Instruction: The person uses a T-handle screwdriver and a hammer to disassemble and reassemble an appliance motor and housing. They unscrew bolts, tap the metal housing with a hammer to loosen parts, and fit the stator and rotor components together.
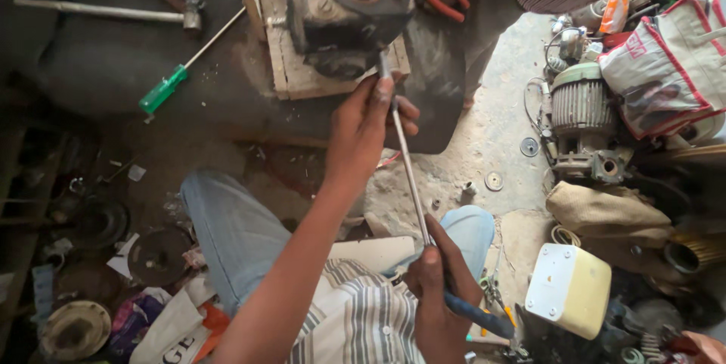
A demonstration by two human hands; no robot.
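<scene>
My left hand [363, 126] pinches long screwdriver [412, 182] shaft near tip, steadying it against grey metal housing [349, 8] on wooden block [291, 69]. My right hand [439, 296] fisted round blue handle for turning, probably; tip contact hidden.

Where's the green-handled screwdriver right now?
The green-handled screwdriver lies upper left in the head view, below the hammer and left of the wooden block.
</scene>
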